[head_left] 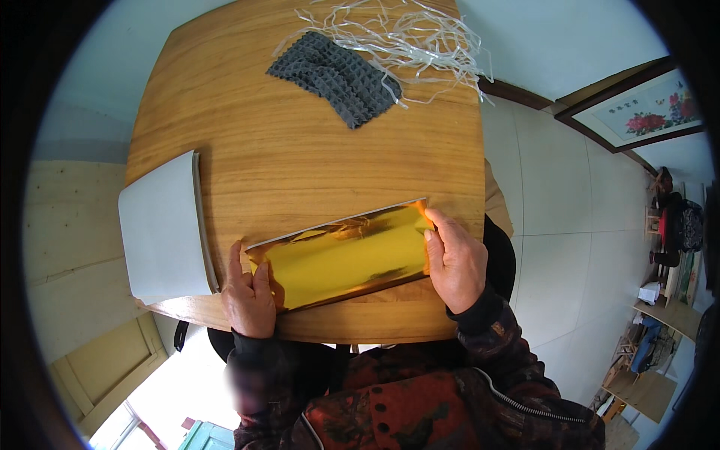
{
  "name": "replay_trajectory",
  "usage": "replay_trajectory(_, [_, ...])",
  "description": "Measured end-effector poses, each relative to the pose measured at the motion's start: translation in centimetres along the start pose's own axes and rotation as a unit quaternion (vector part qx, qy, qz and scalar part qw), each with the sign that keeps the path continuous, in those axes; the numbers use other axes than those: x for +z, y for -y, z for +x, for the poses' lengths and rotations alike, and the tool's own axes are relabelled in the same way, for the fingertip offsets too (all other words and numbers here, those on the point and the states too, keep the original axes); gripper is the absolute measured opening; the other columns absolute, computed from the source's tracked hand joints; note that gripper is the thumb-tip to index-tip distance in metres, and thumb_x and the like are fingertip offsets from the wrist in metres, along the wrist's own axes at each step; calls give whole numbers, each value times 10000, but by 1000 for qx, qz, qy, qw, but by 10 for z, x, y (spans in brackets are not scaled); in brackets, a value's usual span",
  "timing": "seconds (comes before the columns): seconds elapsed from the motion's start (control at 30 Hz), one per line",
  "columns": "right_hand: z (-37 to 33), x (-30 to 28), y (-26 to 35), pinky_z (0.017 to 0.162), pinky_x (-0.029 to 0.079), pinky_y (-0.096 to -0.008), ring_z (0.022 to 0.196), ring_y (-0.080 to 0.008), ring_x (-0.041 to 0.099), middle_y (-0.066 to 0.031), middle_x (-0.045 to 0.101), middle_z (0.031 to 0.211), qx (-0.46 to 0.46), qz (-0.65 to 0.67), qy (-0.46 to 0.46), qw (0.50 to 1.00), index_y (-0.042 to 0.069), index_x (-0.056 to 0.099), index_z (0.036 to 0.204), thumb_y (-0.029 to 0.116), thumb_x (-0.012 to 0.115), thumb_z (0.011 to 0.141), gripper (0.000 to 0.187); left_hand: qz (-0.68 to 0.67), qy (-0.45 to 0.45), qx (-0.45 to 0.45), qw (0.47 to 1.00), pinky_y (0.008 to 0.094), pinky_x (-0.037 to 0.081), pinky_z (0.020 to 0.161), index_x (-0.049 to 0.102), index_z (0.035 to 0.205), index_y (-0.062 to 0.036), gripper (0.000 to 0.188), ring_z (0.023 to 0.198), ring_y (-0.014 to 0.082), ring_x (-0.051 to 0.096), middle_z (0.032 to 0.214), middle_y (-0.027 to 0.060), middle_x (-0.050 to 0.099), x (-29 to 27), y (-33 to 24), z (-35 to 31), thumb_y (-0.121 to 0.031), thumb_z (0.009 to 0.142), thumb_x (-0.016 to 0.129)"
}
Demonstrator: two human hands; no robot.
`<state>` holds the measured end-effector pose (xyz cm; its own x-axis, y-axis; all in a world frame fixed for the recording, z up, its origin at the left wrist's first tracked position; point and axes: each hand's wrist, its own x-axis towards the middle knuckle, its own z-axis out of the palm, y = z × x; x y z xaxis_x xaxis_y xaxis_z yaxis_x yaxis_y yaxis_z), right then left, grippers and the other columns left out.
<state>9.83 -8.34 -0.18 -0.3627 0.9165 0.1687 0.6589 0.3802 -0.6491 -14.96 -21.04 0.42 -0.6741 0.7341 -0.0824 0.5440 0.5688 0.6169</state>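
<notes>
Foil [349, 255], mirror-bright gold, oblong, pale upper edge, dark reflections

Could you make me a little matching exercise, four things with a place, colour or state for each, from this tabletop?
Things:
1. Shiny sheet
2. Ridged piece
3. White stack
4. Loose strips

Places, colours or states:
A. At the left side of the table
B. Tangled at the far right
C. Dark grey
D. Held at its ends by the left hand and right hand

Right pairs: 1-D, 2-C, 3-A, 4-B
</notes>
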Motion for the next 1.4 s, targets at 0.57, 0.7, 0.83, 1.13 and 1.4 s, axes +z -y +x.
replay_trajectory(0.57, [0,-1,0,654,518,-355,777,-324,647,-169,654,929,5,-16,10,1000,22,594,1127,35,593,858,269,7,-6,5,1000,300,399,465,464,1332,-11,479,455,165,549,531,97,561,1,4,0,-124,885,597])
replay_trajectory(0.7, [0,-4,-1,669,527,-375,805,-322,653,-167,661,950,0,-41,19,999,36,588,1156,56,592,856,300,4,22,-59,998,314,415,475,476,1337,-64,494,475,160,568,541,87,579,2,10,0,-148,870,615])
replay_trajectory(0.83, [4,-2,3,680,513,-380,807,-339,641,-179,651,940,-21,-26,19,999,30,593,1155,50,573,873,283,75,-3,11,997,310,391,449,437,1356,-41,511,468,108,493,529,65,519,2,15,-1,-120,880,607])
replay_trajectory(1.13, [0,-2,2,693,513,-364,800,-326,640,-186,644,972,-9,-20,31,999,11,580,1168,51,551,905,268,55,-9,-3,998,357,415,486,444,1351,-46,564,477,240,547,536,80,551,1,11,-4,-232,858,647])
replay_trajectory(1.4, [3,-2,6,666,512,-358,757,-298,643,-176,643,950,-32,-27,24,999,8,572,1174,39,535,912,267,72,-1,-14,997,355,419,485,442,1352,-40,579,477,236,551,534,81,553,1,11,-2,-236,849,650])
